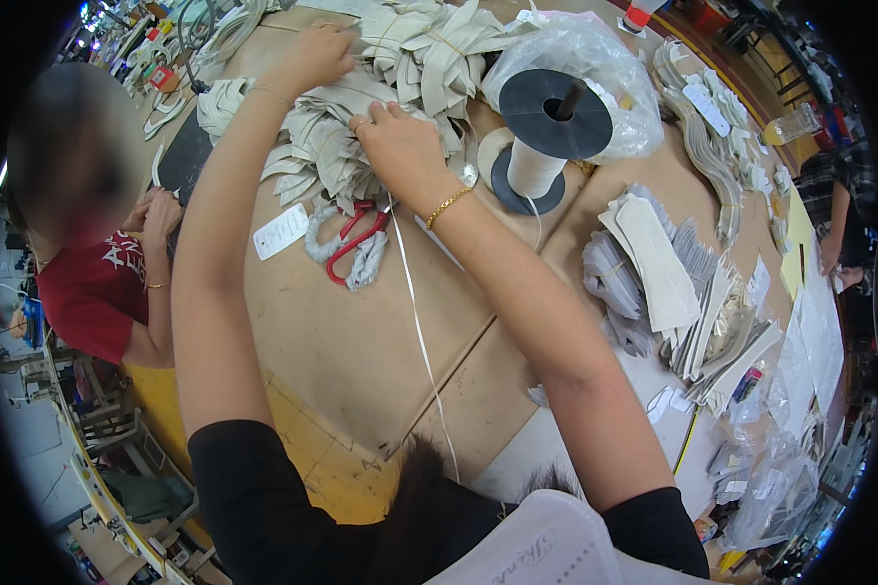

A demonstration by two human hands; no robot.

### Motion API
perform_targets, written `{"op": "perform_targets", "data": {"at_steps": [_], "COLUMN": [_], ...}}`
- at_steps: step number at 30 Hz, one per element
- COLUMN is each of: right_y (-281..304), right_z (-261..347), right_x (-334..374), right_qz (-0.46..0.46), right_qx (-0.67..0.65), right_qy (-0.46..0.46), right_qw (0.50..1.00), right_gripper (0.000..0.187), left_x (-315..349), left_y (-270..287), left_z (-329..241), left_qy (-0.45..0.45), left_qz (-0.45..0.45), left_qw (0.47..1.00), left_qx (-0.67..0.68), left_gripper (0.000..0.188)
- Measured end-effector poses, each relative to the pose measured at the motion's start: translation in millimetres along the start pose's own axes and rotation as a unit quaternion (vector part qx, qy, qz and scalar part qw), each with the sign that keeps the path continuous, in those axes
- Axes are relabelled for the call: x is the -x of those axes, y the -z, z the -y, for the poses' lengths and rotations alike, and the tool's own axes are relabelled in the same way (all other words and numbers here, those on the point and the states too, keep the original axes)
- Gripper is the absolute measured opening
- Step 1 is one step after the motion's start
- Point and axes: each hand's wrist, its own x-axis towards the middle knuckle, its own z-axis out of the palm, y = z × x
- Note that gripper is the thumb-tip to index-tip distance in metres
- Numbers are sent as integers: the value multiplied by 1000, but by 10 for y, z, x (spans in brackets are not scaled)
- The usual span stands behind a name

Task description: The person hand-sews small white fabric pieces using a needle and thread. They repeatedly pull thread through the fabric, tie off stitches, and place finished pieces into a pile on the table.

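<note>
A heap of off-white fabric strips lies in front of me at the far part of the table. My right hand is on its right side, fingers bent over the strips and gripping them. Beyond the heap, my left hand is closed with curled fingers; what it holds is hidden. Scissors with red handles, partly wrapped in pale cloth, lie just nearer than the heap, their blades covered by it. A narrow white tape runs from near the scissors toward my body.
Right of my hands stands a black spool wound with white tape, before a clear plastic bag. More strip bundles lie beyond. Stacked fabric pieces cover the right side. A paper tag lies left. A co-worker sits left.
</note>
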Motion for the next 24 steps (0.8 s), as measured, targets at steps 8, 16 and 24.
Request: {"op": "perform_targets", "data": {"at_steps": [8, 16, 24], "right_y": [11, -19, -47], "right_z": [27, 30, 47], "right_x": [5, 20, 43], "right_qz": [20, 27, 12], "right_qx": [19, 0, -5], "right_qy": [-5, -8, -13], "right_qw": [1000, 1000, 1000], "right_gripper": [27, 27, 27], "left_x": [326, 248, 224], "left_y": [-3, -222, -7], "left_z": [507, 465, 168], "left_qy": [280, 274, 90], "left_qz": [-160, -127, -218], "left_qw": [881, 863, 967], "left_qx": [345, 405, -99], "left_gripper": [28, 19, 21]}}
